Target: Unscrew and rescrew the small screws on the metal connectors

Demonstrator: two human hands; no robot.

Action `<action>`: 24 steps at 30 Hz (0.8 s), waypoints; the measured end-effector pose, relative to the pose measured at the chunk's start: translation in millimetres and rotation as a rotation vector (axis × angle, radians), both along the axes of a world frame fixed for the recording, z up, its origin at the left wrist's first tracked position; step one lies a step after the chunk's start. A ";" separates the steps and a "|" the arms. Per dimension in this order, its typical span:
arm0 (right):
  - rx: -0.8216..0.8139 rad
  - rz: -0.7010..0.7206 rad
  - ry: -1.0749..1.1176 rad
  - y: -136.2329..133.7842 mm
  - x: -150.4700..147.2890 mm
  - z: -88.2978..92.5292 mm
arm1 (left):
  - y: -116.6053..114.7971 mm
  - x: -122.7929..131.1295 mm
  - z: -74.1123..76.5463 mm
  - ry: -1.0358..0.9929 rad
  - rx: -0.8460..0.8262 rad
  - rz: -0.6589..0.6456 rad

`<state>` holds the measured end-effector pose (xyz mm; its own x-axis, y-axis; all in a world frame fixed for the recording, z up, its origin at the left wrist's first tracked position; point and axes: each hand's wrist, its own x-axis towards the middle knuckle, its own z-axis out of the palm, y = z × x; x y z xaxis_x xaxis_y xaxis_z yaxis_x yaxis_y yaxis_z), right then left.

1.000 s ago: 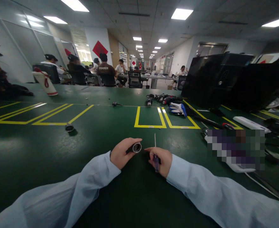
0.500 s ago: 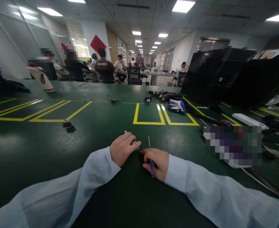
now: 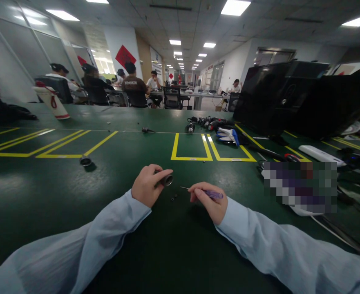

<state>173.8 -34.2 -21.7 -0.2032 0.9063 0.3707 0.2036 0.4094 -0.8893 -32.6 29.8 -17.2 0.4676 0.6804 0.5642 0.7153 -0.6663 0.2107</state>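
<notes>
My left hand [image 3: 146, 185] is closed round a short dark metal cylinder [image 3: 166, 179], whose open end points right. My right hand [image 3: 209, 201] pinches a small purple-handled screwdriver [image 3: 209, 193], lying level with its thin shaft aimed left toward the cylinder. Two tiny dark parts [image 3: 173, 197] lie on the green table [image 3: 121, 171] between my hands. Both forearms wear light blue sleeves.
A small round metal part [image 3: 85, 161] lies to the left by yellow tape lines. Dark tools [image 3: 206, 123] and a blue-white glove [image 3: 229, 136] lie farther back. Black cases [image 3: 293, 98] stand at the right, a white power strip [image 3: 319, 155] near them. People sit at distant desks.
My left hand lifted and turned the cylinder, moving slightly left. My right hand swung the screwdriver from pointing away to lying level, tip leftward. Two tiny parts now show on the table.
</notes>
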 end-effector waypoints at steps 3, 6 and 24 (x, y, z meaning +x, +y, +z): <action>-0.192 0.064 0.145 4.9 -5.5 -4.4 | -1.9 2.2 0.9 -0.337 -0.339 -0.027; -0.280 0.085 0.153 7.4 -9.5 -6.1 | -5.1 7.6 2.7 -0.628 -0.707 -0.037; -0.391 -0.003 -0.045 11.9 1.8 14.2 | -7.9 12.5 2.7 -0.861 -0.989 -0.076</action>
<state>175.6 -22.3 -7.5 -0.2088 0.9779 -0.0115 0.2468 0.0413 -0.9682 -20.0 21.9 -14.4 0.2656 0.9639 -0.0194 0.0752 -0.0006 0.9972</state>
